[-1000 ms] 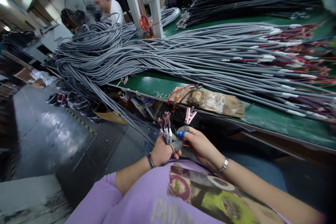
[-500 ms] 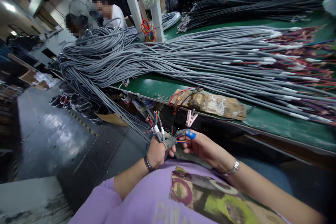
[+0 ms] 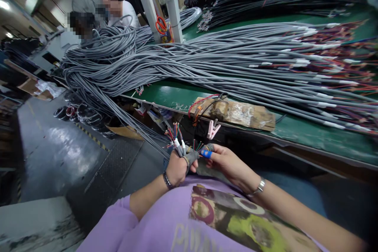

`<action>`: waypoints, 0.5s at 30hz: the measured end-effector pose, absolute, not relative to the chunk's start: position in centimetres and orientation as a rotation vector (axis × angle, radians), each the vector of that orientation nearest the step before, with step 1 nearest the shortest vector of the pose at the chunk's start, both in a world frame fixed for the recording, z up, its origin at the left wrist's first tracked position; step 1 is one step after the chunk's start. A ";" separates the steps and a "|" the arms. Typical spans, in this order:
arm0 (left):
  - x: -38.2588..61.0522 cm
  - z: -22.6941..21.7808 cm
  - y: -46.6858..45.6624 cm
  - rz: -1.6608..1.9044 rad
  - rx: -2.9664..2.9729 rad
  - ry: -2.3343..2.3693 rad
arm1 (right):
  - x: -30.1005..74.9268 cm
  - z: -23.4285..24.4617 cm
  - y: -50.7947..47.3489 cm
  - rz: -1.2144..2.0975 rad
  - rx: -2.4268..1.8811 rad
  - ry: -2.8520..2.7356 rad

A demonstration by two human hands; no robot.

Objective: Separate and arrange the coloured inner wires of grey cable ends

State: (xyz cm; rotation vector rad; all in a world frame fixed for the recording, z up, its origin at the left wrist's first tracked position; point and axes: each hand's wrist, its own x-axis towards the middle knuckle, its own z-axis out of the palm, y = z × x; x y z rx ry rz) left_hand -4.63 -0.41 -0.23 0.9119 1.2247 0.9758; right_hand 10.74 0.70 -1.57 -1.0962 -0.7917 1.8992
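My left hand (image 3: 177,166) is closed around several grey cables (image 3: 179,150), whose stripped ends point up and show white wraps and thin coloured wires (image 3: 175,130). Dark coverings sit on its thumb and finger. Close beside it, my right hand (image 3: 217,156) pinches thin coloured wires (image 3: 198,147) at a cable end by the left fingertips. A blue wrap (image 3: 206,154) covers one right finger, and a dark covering another. The held cables trail away to the left, under the bench edge.
A large bundle of grey cables (image 3: 189,61) lies along the green bench (image 3: 165,96). At its front edge are a wooden board (image 3: 248,114) and a pink clip (image 3: 213,129). Orange scissors (image 3: 161,25) hang at a post. People sit at the far left.
My right hand has moved left, closer to my left hand, and its fingers have closed in on the wires. The left hand keeps its hold. The view has shifted slightly.
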 end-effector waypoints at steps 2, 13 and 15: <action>-4.7 -0.3 -0.4 0.990 0.909 1.240 | 10.6 -1.5 0.6 1.906 -1.109 -0.757; -5.1 -0.3 -0.2 1.008 0.915 1.216 | 11.0 -1.3 0.5 1.965 -1.063 -0.656; -5.3 0.0 0.0 0.991 0.894 1.205 | 11.6 -1.7 0.7 1.976 -1.018 -0.606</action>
